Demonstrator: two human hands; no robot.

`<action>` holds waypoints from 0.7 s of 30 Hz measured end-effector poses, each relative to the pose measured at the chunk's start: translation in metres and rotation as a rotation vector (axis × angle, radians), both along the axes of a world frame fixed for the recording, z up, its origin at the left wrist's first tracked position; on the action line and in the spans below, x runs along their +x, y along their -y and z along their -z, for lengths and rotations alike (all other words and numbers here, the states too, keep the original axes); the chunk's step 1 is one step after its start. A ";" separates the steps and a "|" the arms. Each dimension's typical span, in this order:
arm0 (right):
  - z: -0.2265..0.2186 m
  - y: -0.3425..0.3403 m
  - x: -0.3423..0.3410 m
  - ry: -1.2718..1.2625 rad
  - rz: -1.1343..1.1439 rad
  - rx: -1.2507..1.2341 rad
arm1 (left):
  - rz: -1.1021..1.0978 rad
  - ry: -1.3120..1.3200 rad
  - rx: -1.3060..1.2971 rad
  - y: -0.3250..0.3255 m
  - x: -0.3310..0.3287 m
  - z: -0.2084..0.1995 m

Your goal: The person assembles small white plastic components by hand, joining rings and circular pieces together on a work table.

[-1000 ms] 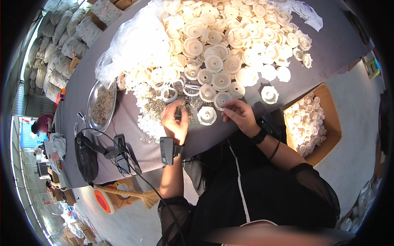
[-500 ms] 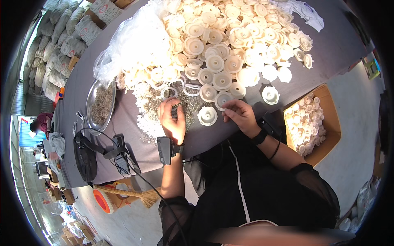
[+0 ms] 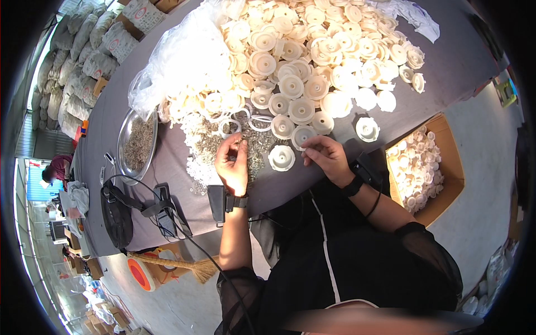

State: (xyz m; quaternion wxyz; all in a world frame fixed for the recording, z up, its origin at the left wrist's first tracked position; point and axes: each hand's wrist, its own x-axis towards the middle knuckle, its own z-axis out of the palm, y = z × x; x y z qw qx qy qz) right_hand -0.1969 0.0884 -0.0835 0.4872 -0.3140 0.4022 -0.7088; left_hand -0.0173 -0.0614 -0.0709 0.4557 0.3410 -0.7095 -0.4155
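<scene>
My left hand (image 3: pixel 231 167) is above a heap of small clear and greyish rings (image 3: pixel 202 146), thumb and forefinger pinched together. Whatever sits between those fingertips is too small to make out. My right hand (image 3: pixel 328 161) has its fingers curled and drawn together beside a round cream plastic part (image 3: pixel 302 135), close to its edge; anything in that grip is hidden. Between my hands lies a single white scallop-edged plastic cap (image 3: pixel 282 158). Several white plastic rings (image 3: pixel 260 123) rest on the heap just beyond my left hand.
Cream plastic parts (image 3: pixel 318 86) form a large pile at the back, beside a clear plastic bag (image 3: pixel 181 61). A metal tray (image 3: pixel 124 146) of small pieces, a black strap (image 3: pixel 116 218) and cables are on the left. One cap (image 3: pixel 367 129) sits right; a carton (image 3: pixel 453 167) holds more parts.
My left hand's thumb and forefinger have come together into a pinch, and its wrist has turned slightly. My right hand has stayed in place.
</scene>
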 end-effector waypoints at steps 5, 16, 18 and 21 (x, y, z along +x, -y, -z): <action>-0.001 0.000 0.000 0.008 -0.020 0.003 | -0.050 0.030 -0.054 -0.002 -0.005 -0.001; 0.000 0.000 0.000 0.010 -0.008 0.008 | -0.034 -0.145 0.184 -0.002 -0.010 -0.011; 0.000 0.000 0.000 0.008 -0.007 0.006 | 0.009 -0.205 0.242 -0.002 -0.012 -0.016; 0.001 0.001 0.000 0.005 -0.003 0.006 | 0.074 -0.220 0.293 0.002 -0.010 -0.017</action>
